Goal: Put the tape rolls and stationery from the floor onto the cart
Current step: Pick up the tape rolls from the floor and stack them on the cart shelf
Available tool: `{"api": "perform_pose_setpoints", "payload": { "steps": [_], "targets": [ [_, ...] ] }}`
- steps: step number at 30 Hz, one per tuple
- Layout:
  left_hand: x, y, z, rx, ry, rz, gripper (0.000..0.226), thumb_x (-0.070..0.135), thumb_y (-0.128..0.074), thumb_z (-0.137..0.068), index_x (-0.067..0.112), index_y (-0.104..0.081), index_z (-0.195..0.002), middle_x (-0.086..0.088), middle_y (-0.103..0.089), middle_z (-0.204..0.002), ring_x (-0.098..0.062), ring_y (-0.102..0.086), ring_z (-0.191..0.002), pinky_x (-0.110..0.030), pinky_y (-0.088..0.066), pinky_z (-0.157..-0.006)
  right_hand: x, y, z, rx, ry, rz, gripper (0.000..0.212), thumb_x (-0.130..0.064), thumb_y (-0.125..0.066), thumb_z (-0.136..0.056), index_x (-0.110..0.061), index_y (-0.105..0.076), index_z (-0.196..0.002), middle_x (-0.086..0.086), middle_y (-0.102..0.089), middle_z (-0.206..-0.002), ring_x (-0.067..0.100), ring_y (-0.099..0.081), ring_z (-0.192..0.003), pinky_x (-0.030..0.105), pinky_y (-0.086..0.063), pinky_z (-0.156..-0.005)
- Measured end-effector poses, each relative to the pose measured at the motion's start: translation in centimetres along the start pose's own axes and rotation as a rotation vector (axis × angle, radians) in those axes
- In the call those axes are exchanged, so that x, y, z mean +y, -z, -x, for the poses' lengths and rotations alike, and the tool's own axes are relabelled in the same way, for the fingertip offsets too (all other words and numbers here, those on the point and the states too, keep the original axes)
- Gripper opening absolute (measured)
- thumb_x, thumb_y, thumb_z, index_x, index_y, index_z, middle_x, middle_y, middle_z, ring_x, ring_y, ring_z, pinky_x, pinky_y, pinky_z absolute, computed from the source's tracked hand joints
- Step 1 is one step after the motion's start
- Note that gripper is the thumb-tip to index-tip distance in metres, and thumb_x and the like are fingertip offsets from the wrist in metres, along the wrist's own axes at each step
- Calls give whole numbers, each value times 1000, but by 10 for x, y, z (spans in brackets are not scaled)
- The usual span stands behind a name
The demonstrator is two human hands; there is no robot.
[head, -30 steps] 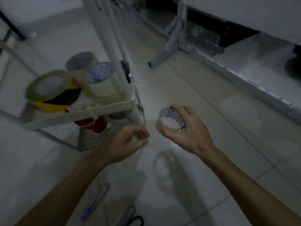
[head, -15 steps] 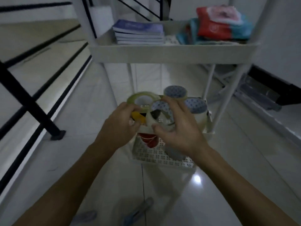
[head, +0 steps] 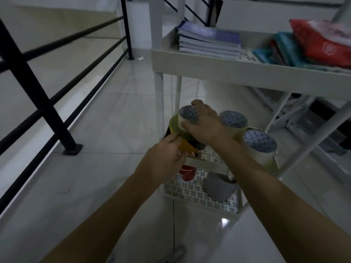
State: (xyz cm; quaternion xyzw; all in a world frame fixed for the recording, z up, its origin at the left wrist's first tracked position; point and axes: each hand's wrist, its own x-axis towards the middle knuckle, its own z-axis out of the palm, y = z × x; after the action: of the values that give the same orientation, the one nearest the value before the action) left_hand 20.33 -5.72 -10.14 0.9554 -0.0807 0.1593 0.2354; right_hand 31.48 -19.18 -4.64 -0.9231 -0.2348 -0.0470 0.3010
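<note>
Cart [head: 237, 70]: white plastic, three tiers on thin posts — perforated shelf floors, smooth rims.
Clear tape roll [head: 187, 117]: short glossy cylinder with a blue-dotted white core; set flat, its axis upright, on a wider yellowish roll [head: 173, 126] on the middle shelf.
Right hand [head: 206, 125]: closed over the clear tape roll from above, fingers wrapped around its rim.
Left hand [head: 164, 158]: fingers curled, pinched at the edge of the yellow-and-black roll [head: 187, 146] beneath the stack.
Other rolls [head: 233, 120]: two stacks are seen further right (same dotted cores), upright.
Top shelf: stacked notebooks [head: 208, 41], soft coloured packets [head: 322, 48].
</note>
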Motion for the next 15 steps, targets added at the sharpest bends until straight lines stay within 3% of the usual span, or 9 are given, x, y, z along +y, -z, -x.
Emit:
{"api": "perform_pose_setpoints", "payload": {
  "steps": [4,7,11,15],
  "targets": [
    [-8,-1,8,8,-46,-4,33,32,-52,-96,5,-71,-101,-8,-61,-139,-29,-70,-105,-43,-60,-82,1,0,-2,6,-12,-26,65,-41,-69,-91,-21,-38,-145,9,-50,-141,27,-50,-126,29,-38,-88],
    [-7,0,12,21,-78,40,24,21,-63,-96,3,-72,-108,-10,-60,-142,-30,-68,-112,-43,-58,-88,3,-1,3,33,-10,-51,63,-40,-69,-92,-19,-39,-143,9,-49,-140,25,-49,-124,28,-37,-87],
    [-6,2,15,21,-128,111,30,20,-65,-94,10,-71,-122,-3,-57,-145,-22,-62,-124,-35,-53,-101,-1,-4,5,63,2,-84,58,-37,-72,-90,-18,-42,-136,8,-48,-136,14,-43,-108,28,-36,-82],
    [-8,1,15,26,-94,140,29,19,-65,-95,11,-72,-122,-2,-60,-141,-18,-59,-127,-29,-50,-105,-3,-4,2,33,2,-57,61,-37,-73,-89,-18,-41,-137,8,-46,-139,26,-50,-122,31,-39,-85]
  ]
}}
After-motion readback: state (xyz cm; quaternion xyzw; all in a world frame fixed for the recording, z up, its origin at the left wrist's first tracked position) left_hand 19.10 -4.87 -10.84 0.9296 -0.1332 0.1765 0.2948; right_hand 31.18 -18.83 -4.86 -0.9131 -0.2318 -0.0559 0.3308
